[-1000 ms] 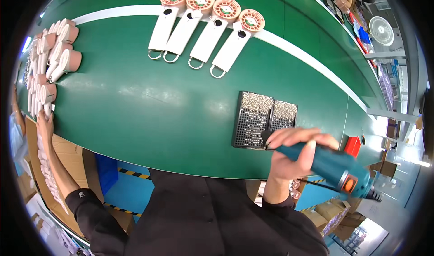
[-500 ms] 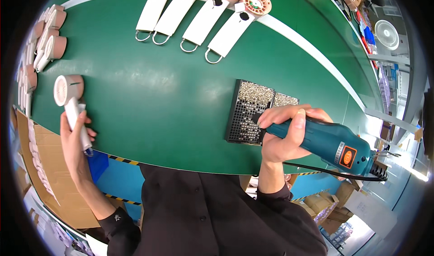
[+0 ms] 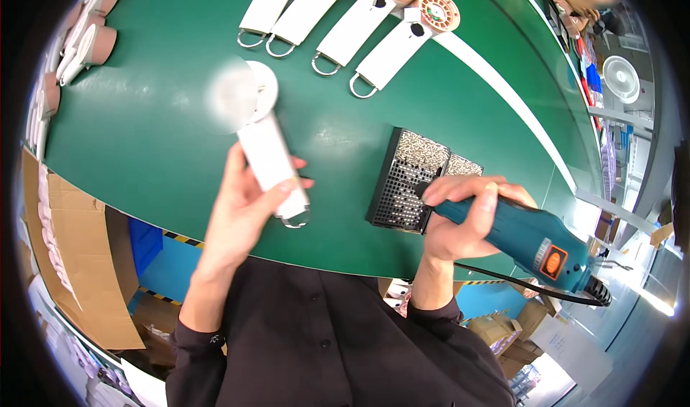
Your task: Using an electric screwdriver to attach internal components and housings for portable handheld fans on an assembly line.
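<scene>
A white handheld fan (image 3: pixel 269 159) with a wire loop at its lower end is gripped by the handle in my left hand (image 3: pixel 241 206). Its round head is partly smeared, so the details there do not show. My right hand (image 3: pixel 463 216) is wrapped around a teal corded electric screwdriver (image 3: pixel 528 241), whose dark tip end points left over a black screw tray (image 3: pixel 375 195). Many small silvery screws (image 3: pixel 420 150) are heaped at the tray's far end, and others sit in its rows of holes. My fingers partly cover the tray's right side.
Several white fan bodies (image 3: pixel 392 58) with open pink heads lie in a row at the far side of the green table (image 3: pixel 180 170). More pink-headed fans (image 3: pixel 93 46) stand at the far left. A cardboard box (image 3: pixel 90 256) sits below the left edge. The black cord (image 3: pixel 517 281) trails along the front edge.
My left hand has carried the fan from the left edge rightward to the front of my body. My right hand stays over the tray with the screwdriver. The view has shifted slightly.
</scene>
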The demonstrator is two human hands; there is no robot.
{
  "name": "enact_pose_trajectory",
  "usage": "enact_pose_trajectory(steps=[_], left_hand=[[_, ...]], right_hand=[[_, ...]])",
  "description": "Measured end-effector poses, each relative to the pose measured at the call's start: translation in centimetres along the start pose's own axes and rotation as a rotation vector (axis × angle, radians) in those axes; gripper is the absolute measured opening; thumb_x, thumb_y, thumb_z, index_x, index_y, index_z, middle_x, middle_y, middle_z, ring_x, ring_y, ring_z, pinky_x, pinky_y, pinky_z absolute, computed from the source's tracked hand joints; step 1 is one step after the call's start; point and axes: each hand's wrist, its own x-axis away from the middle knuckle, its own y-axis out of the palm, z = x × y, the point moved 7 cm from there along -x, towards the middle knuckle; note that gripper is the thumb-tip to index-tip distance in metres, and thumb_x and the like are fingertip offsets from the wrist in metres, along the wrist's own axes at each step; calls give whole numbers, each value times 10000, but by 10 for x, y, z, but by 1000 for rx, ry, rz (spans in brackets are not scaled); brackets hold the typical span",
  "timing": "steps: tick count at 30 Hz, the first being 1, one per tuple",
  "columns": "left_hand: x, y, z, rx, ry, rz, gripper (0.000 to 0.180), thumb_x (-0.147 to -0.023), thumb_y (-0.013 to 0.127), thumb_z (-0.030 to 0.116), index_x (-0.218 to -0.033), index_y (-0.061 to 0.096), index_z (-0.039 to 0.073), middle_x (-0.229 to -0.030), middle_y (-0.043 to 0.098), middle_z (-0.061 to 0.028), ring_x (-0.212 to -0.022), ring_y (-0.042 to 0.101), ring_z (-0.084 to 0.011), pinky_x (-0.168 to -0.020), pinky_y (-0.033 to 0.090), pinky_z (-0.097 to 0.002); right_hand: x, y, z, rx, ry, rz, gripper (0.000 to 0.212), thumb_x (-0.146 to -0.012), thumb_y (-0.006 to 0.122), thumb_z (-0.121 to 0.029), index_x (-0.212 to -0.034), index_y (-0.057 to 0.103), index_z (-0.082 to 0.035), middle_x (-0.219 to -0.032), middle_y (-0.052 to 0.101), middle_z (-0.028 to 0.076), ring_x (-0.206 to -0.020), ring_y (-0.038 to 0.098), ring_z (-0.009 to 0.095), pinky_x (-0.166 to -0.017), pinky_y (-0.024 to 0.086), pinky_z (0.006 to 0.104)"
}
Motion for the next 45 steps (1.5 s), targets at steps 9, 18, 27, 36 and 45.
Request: enact_pose_trajectory(steps=[9, 18, 27, 36, 45], left_hand=[[-14, 46, -24, 6, 15, -82, 624, -928, 546, 3, -1422, 173, 71, -1188, 567, -157, -1044, 625, -245, -806, 540, -347], [-14, 45, -26, 4, -8, -81, 655, -932, 544, 5, -1442, 138, 72, -1189, 564, -163, -1053, 619, -239, -798, 539, -342], [-13, 44, -27, -13, 0, -75, 698, -942, 561, 67, -1446, 78, 39, -1225, 552, -186, -1046, 618, -196, -817, 520, -321], [-14, 46, -24, -6, -10, -61, 667, -927, 569, 41, -1424, 124, 35, -1206, 559, -197, -1037, 628, -211, -804, 530, -324], [-6, 43, -21, 3, -31, -10, 658, -905, 563, 23, -1427, 166, 55, -1118, 590, -163, -893, 643, -189, -747, 533, -313]], right_hand=[[17, 24, -43, -216, 34, -159, 198, -968, 454, -138, -1115, 337, -75, -680, 533, 162, -445, 538, 265, -414, 509, 406], [34, 54, -43, -152, 8, -316, 222, -973, 429, -221, -1109, 345, -67, -662, 501, 131, -399, 506, 246, -359, 480, 371], [48, 54, -31, -206, 16, -303, 290, -910, 571, -86, -1012, 307, -26, -680, 566, 173, -502, 577, 257, -467, 546, 383], [46, 54, -27, -241, 95, -500, 345, -843, 627, 15, -1025, 343, -58, -745, 602, 168, -549, 605, 286, -534, 547, 437], [20, 24, -63, -309, -136, -182, 232, -929, 435, -137, -1115, 325, -52, -704, 536, 176, -437, 546, 286, -381, 515, 404]])
